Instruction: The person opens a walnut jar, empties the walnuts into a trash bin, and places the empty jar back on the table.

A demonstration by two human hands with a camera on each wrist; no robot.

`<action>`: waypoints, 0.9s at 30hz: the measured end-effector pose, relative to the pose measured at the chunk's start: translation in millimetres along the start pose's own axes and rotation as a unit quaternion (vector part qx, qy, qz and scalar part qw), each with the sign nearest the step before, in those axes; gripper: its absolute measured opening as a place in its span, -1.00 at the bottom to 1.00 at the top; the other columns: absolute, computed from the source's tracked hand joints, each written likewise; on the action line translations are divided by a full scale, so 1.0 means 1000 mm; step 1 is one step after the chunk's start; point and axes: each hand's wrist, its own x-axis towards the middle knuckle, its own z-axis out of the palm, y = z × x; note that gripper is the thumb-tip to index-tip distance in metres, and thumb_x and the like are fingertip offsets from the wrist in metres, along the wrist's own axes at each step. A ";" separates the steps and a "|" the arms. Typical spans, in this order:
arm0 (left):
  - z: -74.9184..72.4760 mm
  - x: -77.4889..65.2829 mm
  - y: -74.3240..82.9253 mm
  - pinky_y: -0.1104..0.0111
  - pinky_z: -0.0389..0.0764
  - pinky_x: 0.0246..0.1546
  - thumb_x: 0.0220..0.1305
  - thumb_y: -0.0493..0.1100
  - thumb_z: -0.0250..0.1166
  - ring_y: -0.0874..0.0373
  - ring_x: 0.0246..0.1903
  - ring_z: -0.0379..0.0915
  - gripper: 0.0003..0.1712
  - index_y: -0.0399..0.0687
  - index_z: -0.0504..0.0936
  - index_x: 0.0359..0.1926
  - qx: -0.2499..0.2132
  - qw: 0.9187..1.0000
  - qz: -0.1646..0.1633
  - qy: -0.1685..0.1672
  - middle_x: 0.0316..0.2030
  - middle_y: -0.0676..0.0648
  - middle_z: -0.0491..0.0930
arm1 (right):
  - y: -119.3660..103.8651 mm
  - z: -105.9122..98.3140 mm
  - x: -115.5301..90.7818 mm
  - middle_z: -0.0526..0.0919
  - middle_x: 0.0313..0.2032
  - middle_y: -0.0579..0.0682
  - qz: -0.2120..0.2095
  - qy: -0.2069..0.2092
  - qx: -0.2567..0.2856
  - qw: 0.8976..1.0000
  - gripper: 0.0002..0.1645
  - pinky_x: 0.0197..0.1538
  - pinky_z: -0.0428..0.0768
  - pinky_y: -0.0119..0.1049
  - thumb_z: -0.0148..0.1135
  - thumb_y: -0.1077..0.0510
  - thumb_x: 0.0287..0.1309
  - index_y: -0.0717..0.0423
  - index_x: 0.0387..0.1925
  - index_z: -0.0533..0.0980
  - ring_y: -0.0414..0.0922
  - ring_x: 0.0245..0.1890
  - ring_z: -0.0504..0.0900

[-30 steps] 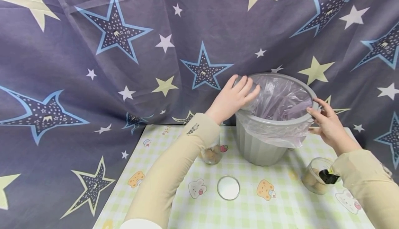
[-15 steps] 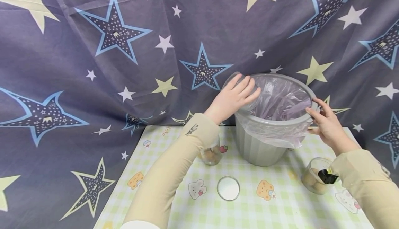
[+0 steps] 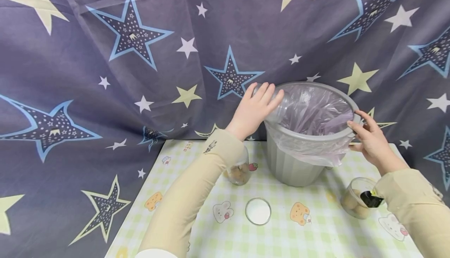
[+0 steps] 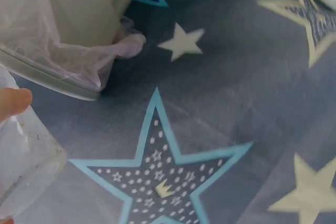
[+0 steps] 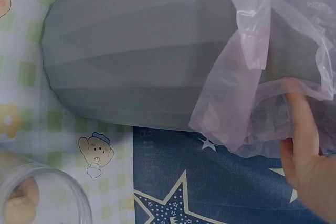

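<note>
A clear jar [image 3: 279, 112] lies tipped at the left rim of a grey ribbed trash bin [image 3: 295, 166], its mouth toward the bin. My left hand [image 3: 252, 111] grips it from above. In the left wrist view, small specks cling to the wall of the jar [image 4: 32, 153], which otherwise looks empty. A thin pinkish plastic bag [image 3: 313, 107] lines the bin and folds over its rim. On the opposite side, my right hand [image 3: 370, 143] holds the rim with the thumb on top. The right wrist view shows its fingers [image 5: 302, 121] against the bag's overhang.
An open jar [image 3: 351, 200] with tan roundish pieces stands at right, near my right sleeve. Partly behind my left sleeve is another jar [image 3: 239, 175] with brownish pieces. A round lid [image 3: 258, 211] lies in front on the checkered tablecloth [image 3: 242, 242]. A star-patterned curtain [image 3: 168, 27] hangs behind.
My left hand and the jar shift slightly left, and more of the jar's body shows beyond the fingers. The right hand stays on the bin's rim.
</note>
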 end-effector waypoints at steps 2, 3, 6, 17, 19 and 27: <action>0.000 -0.002 -0.001 0.13 0.27 0.25 0.09 -0.28 0.23 0.03 0.19 0.30 -0.34 0.08 0.30 0.24 -0.029 0.999 -0.025 -0.003 0.16 -0.09 0.41 | -0.002 0.000 0.001 0.21 -0.14 -0.15 0.001 0.002 -0.004 1.000 -0.49 -0.46 0.60 -0.38 0.07 0.14 0.31 -0.39 0.19 0.22 -0.33 -0.34 0.42; 0.001 -0.003 -0.002 0.12 0.28 0.25 0.08 -0.25 0.26 0.03 0.18 0.31 -0.34 0.07 0.31 0.24 -0.041 0.998 -0.039 -0.003 0.16 -0.10 0.42 | -0.003 0.000 0.001 0.19 -0.14 -0.14 0.001 0.003 -0.006 1.000 -0.49 -0.46 0.60 -0.39 0.06 0.14 0.32 -0.39 0.19 0.21 -0.33 -0.34 0.40; 0.002 -0.007 -0.004 0.11 0.30 0.23 -0.02 -0.19 0.33 0.02 0.17 0.34 -0.28 0.03 0.34 0.24 -0.077 0.994 -0.072 0.000 0.14 -0.11 0.44 | -0.005 0.000 0.002 0.16 -0.15 -0.14 -0.001 0.002 -0.010 1.000 -0.48 -0.46 0.59 -0.40 0.06 0.13 0.32 -0.39 0.20 0.21 -0.32 -0.34 0.34; 0.001 -0.029 -0.010 0.16 0.31 0.23 -0.18 0.11 0.51 0.02 0.18 0.33 0.01 -0.11 0.31 0.29 -0.202 0.966 -0.161 -0.026 0.16 -0.13 0.43 | -0.002 0.001 0.002 0.18 -0.16 -0.14 0.002 -0.007 -0.006 1.000 -0.48 -0.44 0.59 -0.40 0.05 0.13 0.32 -0.39 0.20 0.19 -0.34 -0.35 0.37; -0.003 -0.033 -0.010 0.17 0.28 0.24 -0.20 0.14 0.53 0.02 0.19 0.32 0.05 -0.13 0.29 0.31 -0.225 0.958 -0.177 -0.030 0.18 -0.13 0.41 | -0.001 0.000 0.002 0.18 -0.14 -0.14 0.001 -0.007 -0.004 1.000 -0.48 -0.45 0.60 -0.39 0.05 0.13 0.32 -0.39 0.21 0.19 -0.34 -0.33 0.39; -0.017 -0.054 -0.008 0.16 0.36 0.19 -0.34 0.23 0.58 -0.01 0.17 0.35 0.16 -0.18 0.31 0.28 -0.265 0.943 -0.199 -0.016 0.15 -0.16 0.45 | 0.002 0.000 0.000 0.21 -0.12 -0.15 -0.006 -0.011 -0.001 1.000 -0.48 -0.45 0.61 -0.38 0.03 0.15 0.33 -0.38 0.22 0.18 -0.35 -0.32 0.48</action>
